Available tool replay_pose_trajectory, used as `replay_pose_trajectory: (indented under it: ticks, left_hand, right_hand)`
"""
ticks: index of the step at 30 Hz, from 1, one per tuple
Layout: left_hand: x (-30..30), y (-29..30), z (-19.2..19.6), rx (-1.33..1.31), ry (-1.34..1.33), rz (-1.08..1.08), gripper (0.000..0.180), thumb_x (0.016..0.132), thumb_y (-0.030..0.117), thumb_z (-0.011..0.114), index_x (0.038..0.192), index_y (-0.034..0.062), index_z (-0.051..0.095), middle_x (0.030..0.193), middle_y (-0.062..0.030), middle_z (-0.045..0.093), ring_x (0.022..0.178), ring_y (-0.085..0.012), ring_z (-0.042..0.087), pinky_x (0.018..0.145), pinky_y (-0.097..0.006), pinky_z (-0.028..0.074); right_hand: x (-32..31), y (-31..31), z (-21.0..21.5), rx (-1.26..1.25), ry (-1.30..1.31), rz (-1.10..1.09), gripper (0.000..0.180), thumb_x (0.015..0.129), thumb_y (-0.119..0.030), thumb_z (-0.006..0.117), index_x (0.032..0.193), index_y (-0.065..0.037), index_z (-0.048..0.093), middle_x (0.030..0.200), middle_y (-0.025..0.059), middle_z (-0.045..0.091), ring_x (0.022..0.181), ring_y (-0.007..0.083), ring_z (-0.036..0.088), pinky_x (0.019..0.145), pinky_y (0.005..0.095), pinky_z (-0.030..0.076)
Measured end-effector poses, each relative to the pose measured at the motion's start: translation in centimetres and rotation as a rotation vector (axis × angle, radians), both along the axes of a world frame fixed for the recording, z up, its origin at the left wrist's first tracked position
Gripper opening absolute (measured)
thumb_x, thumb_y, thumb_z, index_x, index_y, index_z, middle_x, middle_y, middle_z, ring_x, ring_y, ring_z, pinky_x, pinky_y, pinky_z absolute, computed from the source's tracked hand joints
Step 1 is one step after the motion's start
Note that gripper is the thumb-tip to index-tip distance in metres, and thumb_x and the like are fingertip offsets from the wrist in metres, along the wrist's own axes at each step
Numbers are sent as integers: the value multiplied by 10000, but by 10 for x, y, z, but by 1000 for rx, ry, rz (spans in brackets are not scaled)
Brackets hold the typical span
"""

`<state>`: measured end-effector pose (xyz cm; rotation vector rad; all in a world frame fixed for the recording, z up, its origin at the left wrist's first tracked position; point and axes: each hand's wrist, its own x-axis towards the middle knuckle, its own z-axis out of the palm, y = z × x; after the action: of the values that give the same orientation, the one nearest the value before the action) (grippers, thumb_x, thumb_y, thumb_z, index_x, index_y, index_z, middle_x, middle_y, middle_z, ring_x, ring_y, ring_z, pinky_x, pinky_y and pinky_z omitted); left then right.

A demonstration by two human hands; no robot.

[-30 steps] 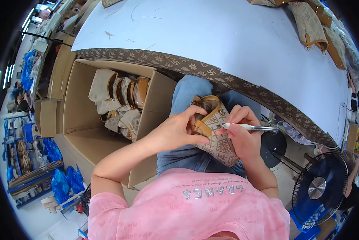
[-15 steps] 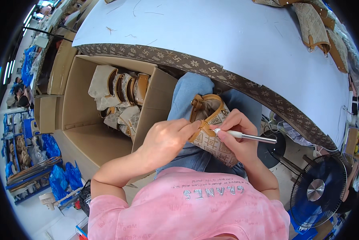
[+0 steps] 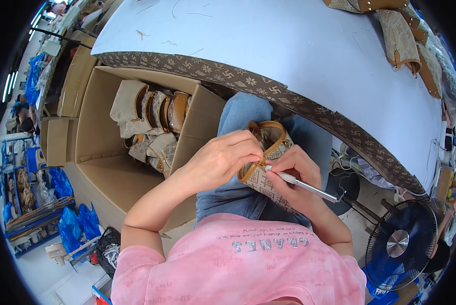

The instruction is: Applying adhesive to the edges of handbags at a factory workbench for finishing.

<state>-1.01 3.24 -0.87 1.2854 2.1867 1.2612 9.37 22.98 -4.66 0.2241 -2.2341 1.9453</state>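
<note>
A small beige patterned handbag (image 3: 255, 179) with tan trim rests on my lap, its opening facing up. My left hand (image 3: 220, 158) is closed at the trim on the bag's near side, fingertips pinched on a tan tab there. In my right hand (image 3: 300, 175) is a white and silver pen-like tool (image 3: 317, 190), gripped like a pen. Its tip meets the trim close to my left fingertips. What exactly the tip touches is hidden by my fingers. My right hand also covers part of the bag's side.
An open cardboard box (image 3: 200, 114) to the left holds several similar bags (image 3: 149, 109). Ahead is a white-topped table (image 3: 258, 40) with more bag pieces (image 3: 401, 43) at its far right. A black fan (image 3: 398, 244) stands at the right. Shelving (image 3: 32, 188) lines the left.
My left fingers have curled in closer to the tab, beside the tool tip. The tool and my right hand have shifted slightly down and left, the tool now tilting more steeply.
</note>
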Motion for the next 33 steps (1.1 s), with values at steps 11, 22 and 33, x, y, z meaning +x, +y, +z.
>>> replay_pose_trajectory:
  ticks: [11,22,33]
  left_hand:
    - [2,0,-2,-4,2,-8,45,911,16,629,952,3,640,942,-126,617,863,-308,629,740,-391,520]
    - [0,-3,3,-34,-95,3,49,904,29,647,945,2,640,977,-126,633,907,-315,642,788,-391,525]
    - [23,26,-12,-263,425,-291,656,744,270,768,1359,168,565,1361,-149,576,1260,-341,549,986,-456,474]
  right_hand:
    - [2,-3,2,114,90,-29,208,788,21,778,905,-38,617,865,89,595,703,195,623,583,282,487]
    - [6,1,5,126,40,16,237,778,115,737,949,-10,632,928,127,601,832,201,663,731,277,581]
    - [11,23,18,-480,244,-355,340,1089,-303,404,1212,-8,520,791,128,597,588,152,540,582,263,519]
